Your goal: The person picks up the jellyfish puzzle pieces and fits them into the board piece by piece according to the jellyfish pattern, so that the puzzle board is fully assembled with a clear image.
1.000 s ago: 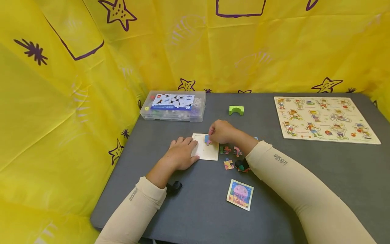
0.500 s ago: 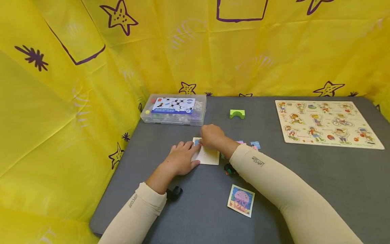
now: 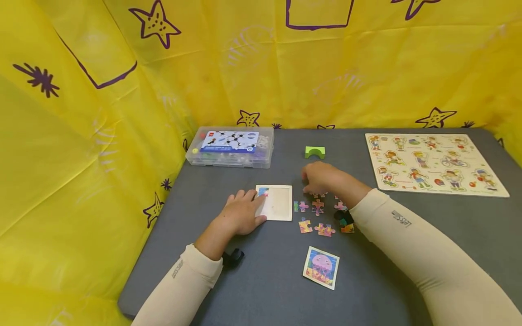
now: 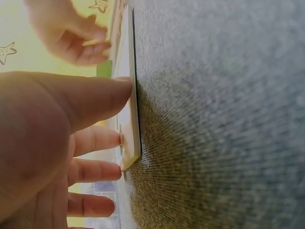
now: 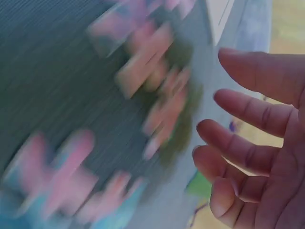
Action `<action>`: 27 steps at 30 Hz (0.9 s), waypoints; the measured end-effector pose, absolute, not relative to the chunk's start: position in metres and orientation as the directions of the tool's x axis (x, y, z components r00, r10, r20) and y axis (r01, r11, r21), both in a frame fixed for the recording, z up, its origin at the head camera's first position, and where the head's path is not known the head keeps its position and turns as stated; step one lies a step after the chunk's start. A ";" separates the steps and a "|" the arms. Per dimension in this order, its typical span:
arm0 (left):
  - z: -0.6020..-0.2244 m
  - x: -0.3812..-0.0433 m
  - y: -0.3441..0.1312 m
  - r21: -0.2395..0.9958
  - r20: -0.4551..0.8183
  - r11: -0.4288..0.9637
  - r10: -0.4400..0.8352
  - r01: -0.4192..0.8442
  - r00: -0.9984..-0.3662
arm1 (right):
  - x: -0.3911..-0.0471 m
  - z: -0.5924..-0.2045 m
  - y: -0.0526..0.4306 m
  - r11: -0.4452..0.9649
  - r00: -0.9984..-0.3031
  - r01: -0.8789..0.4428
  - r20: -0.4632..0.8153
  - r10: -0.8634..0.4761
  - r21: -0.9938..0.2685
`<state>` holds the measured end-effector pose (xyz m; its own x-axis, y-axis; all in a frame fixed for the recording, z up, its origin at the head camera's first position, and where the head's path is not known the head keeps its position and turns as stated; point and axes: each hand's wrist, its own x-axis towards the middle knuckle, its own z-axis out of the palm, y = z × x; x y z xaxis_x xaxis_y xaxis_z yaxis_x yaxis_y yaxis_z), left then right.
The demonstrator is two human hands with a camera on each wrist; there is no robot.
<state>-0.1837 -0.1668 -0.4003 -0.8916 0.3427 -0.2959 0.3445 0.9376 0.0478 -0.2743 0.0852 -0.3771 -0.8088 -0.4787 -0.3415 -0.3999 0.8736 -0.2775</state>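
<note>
A pale square puzzle tray (image 3: 284,208) lies flat on the grey table, with a blue and pink jigsaw piece (image 3: 263,192) in its upper left corner. My left hand (image 3: 241,213) rests at the tray's left side, fingers extended; in the left wrist view its thumb (image 4: 102,97) touches the tray's edge. Over the loose jigsaw pieces (image 3: 318,207) to the right of the tray hovers my right hand (image 3: 324,177). Its fingers are loosely bent with nothing between them in the right wrist view, where the pieces (image 5: 167,107) below are blurred. The right forearm hides some pieces.
A jellyfish picture card (image 3: 321,268) lies nearer me. Behind are a green arch block (image 3: 315,152) and a clear plastic case (image 3: 230,147). At the right lies a wooden board with figures (image 3: 436,164). Yellow cloth (image 3: 261,63) hangs behind the table.
My right hand put the blue and pink piece in the tray's upper left corner, let go, and moved right over the loose pieces. The left hand has stayed at the tray.
</note>
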 end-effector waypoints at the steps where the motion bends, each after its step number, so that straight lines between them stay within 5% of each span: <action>1: -0.400 -0.183 -0.167 0.049 -0.296 0.939 0.340 0.342 -0.892 | -0.273 -0.379 0.093 0.877 -0.811 -0.391 -0.345 -0.472 -0.279; 14: -0.394 -0.187 -0.172 0.082 -0.334 0.927 0.372 0.366 -0.866 | -0.270 -0.394 0.121 0.850 -0.859 -0.357 -0.221 -0.462 -0.388; 27: -0.393 -0.195 -0.165 0.114 -0.293 0.912 0.409 0.393 -0.864 | -0.273 -0.391 0.046 0.746 -0.847 -0.233 -0.246 -0.470 -0.623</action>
